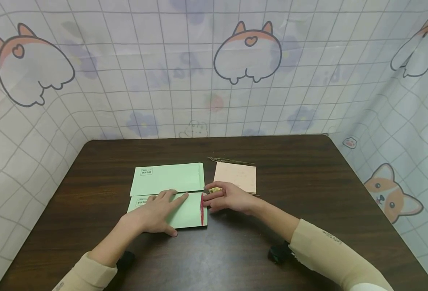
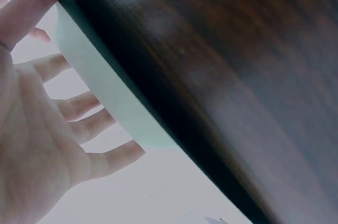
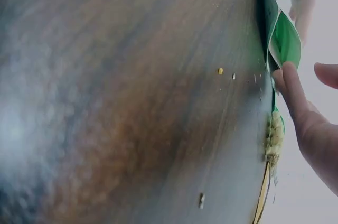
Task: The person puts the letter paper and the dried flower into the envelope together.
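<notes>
A pale green envelope (image 1: 188, 214) with a red strip at its right end lies near the middle of the table. My left hand (image 1: 159, 212) rests on it with fingers spread and the thumb at its near edge. My right hand (image 1: 228, 197) is at the envelope's right end, fingertips touching the mouth. In the right wrist view the mouth gapes, showing a green inside (image 3: 287, 39); the thumb stands apart from the fingers. Beside the right hand lies a dried flower (image 3: 274, 137) with a thin stem, partly hidden by that hand in the head view.
A second green envelope (image 1: 166, 180) lies just behind the first. To its right is a pale pink paper square (image 1: 237, 176), with a dried sprig (image 1: 232, 161) behind it. Small crumbs (image 3: 220, 71) dot the dark wooden table (image 1: 290, 169). A patterned curtain (image 1: 185, 97) surrounds the table's far side.
</notes>
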A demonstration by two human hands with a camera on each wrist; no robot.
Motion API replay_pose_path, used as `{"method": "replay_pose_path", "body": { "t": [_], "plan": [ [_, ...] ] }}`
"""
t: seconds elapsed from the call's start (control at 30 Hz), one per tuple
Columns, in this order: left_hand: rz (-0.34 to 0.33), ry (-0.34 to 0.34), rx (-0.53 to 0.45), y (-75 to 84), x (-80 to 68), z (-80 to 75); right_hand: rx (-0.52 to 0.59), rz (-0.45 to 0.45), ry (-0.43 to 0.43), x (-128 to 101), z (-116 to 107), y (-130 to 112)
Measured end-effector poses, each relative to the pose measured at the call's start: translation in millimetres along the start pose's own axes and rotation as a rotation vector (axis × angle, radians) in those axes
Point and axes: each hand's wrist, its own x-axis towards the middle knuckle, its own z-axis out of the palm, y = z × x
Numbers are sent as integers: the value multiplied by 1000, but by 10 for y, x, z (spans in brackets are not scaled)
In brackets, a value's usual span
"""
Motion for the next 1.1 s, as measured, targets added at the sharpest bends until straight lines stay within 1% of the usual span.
{"method": "replay_pose_path", "body": {
  "t": [0.37, 0.5, 0.63, 0.83, 1.1],
  "plan": [
    [12, 10, 7, -8, -18, 17, -5, 23, -47, -39, 22, -12],
    [11, 12, 5, -6, -13, 22, -12, 19, -67, -96, -16, -11],
    [10, 13, 4, 4, -11, 21, -37, 0, -76, -166, -100, 18],
    [26, 20, 4, 9, -22, 8, -134, -16, -38, -298, -250, 48],
    [37, 27, 0, 9, -38, 2, -229, 40, 67, -465, -461, 63]
  ]
}}
